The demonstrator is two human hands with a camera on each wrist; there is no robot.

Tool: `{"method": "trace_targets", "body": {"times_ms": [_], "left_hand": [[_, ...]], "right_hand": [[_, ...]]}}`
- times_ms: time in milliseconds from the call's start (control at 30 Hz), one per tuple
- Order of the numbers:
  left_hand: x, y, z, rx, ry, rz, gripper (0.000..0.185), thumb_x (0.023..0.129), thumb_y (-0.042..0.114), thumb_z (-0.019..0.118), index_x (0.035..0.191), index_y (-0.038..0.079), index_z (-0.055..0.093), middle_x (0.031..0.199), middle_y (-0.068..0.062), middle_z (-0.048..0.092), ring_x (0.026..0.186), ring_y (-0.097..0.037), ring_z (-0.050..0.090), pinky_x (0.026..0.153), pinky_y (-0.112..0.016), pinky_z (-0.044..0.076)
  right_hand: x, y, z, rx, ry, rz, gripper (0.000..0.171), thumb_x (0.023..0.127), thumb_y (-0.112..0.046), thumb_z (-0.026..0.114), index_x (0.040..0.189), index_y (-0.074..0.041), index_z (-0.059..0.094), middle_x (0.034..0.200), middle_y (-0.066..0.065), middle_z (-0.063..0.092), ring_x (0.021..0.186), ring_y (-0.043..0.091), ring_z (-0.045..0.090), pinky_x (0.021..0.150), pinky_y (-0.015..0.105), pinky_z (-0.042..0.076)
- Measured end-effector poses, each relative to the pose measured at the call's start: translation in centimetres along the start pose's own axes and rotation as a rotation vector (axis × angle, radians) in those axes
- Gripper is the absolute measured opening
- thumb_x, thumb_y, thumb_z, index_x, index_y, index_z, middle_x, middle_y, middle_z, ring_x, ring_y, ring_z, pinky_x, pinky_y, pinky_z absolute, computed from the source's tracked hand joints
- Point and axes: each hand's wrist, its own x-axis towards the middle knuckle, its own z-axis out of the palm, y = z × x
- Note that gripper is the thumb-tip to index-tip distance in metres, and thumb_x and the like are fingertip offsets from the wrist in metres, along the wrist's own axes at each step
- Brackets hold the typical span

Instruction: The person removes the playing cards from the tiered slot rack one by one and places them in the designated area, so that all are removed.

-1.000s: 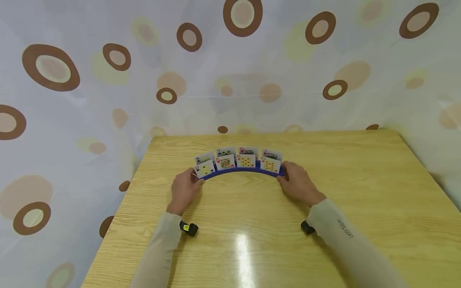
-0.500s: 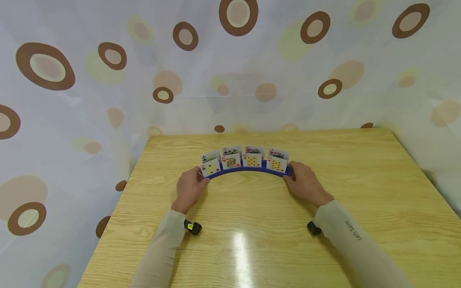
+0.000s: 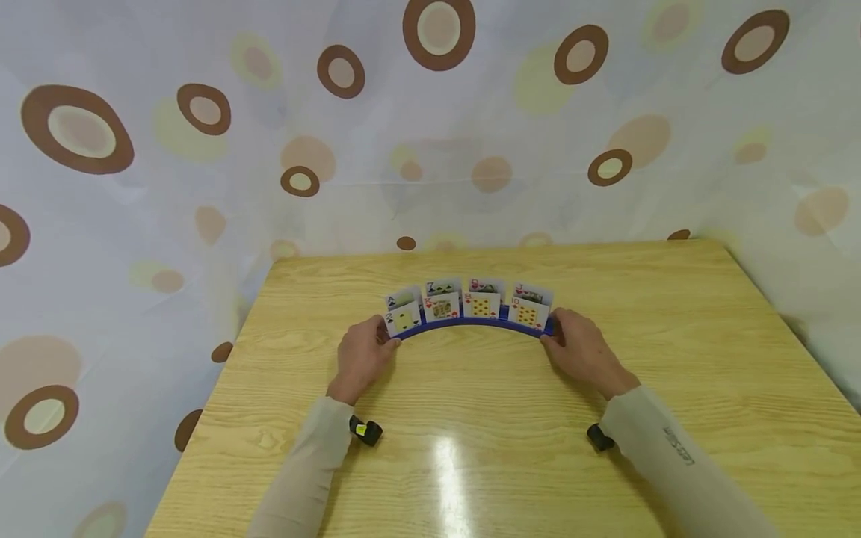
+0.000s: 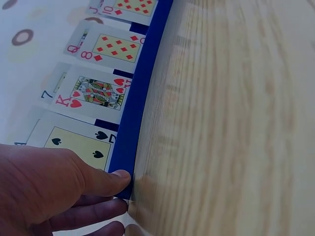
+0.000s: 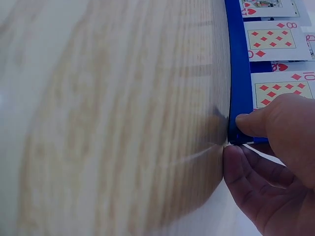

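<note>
A curved blue card holder (image 3: 471, 322) stands on the wooden table with playing cards upright in two rows. In front are the two of spades (image 3: 403, 320), king of hearts (image 4: 98, 93), eight of diamonds (image 3: 480, 305) and ten of diamonds (image 3: 529, 314). Behind them an ace, seven, queen and jack show partly. My left hand (image 3: 363, 355) grips the holder's left end, thumb on its front face. At the opposite end my right hand (image 3: 584, 350) pinches it the same way, thumb in front, some fingers hidden behind the holder.
The light wooden table (image 3: 471, 403) reaches back to a pale curtain (image 3: 377, 119) with brown rings and dots. Black cameras (image 3: 366, 431) are strapped at both wrists. A bright reflection lies on the tabletop near the front.
Both hands and the card holder have moved to the right across the table together. The cards keep their places, and the grip at each end is the same. The head view has shifted slightly.
</note>
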Motion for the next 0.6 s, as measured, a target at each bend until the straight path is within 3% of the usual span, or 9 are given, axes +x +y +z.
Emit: {"method": "trace_targets", "body": {"times_ms": [267, 600], "left_hand": [[-0.14, 0.37, -0.02, -0.010, -0.020, 0.010, 0.026, 0.093, 0.025, 0.077, 0.111, 0.008, 0.069, 0.094, -0.005, 0.074, 0.081, -0.018, 0.066, 0.075, -0.037, 0.054], [-0.17, 0.12, 0.38, -0.025, -0.015, 0.000, 0.026, 0.092, 0.026, 0.077, 0.110, 0.009, 0.068, 0.094, -0.003, 0.074, 0.081, -0.017, 0.065, 0.075, -0.036, 0.053]], "right_hand": [[-0.48, 0.26, -0.11, 0.007, 0.005, 0.005, 0.036, 0.101, -0.015, 0.062, 0.130, 0.004, 0.055, 0.112, 0.021, 0.066, 0.096, 0.028, 0.065, 0.081, 0.044, 0.056], [-0.67, 0.58, 0.23, -0.016, 0.034, 0.014, 0.033, 0.099, -0.015, 0.064, 0.125, 0.004, 0.057, 0.105, 0.018, 0.065, 0.089, 0.025, 0.061, 0.076, 0.038, 0.052]]}}
